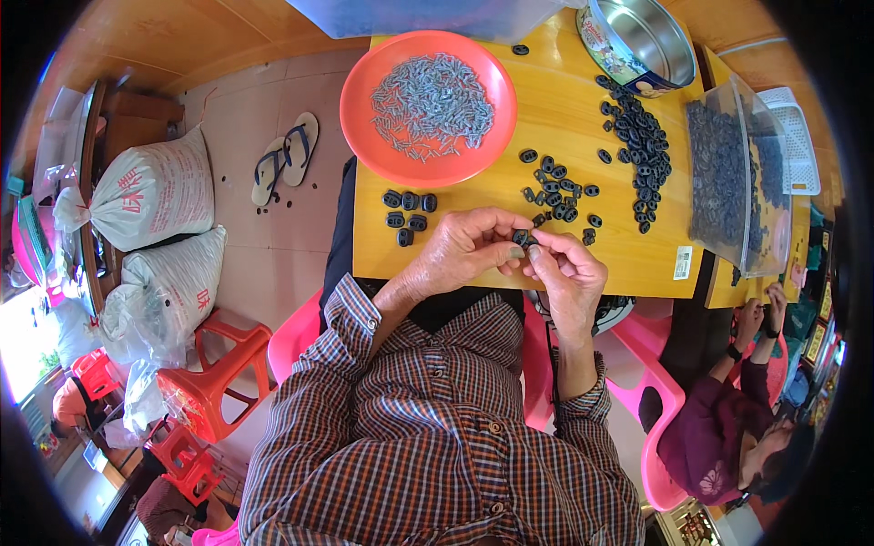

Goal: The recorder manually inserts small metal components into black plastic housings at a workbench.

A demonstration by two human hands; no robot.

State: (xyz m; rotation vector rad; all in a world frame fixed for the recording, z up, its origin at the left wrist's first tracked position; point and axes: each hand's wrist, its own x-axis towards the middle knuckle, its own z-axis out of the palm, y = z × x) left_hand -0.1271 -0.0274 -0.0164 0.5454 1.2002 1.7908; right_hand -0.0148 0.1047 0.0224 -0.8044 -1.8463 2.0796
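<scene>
My left hand (pixel 466 247) and my right hand (pixel 566 273) meet at the table's near edge, fingertips closed on a small black two-holed cord lock (pixel 522 237). Part of it is hidden by my fingers. Just beyond my hands lies a loose group of black plastic pieces (pixel 558 189). A few assembled-looking cord locks (pixel 407 212) sit in short rows to the left of my left hand. Farther off, a red bowl (pixel 353 109) holds a heap of small grey metal springs (pixel 435 102). To the right spreads a long pile of black two-holed pieces (pixel 645 159).
A round tin (pixel 612 50) stands at the table's far right. Next to it are a clear bin (pixel 728 218) of black parts and a white basket (pixel 794 136). Sandals (pixel 284 159), filled white sacks (pixel 155 196) and a red stool (pixel 214 373) occupy the left floor. Another person (pixel 728 428) sits at right.
</scene>
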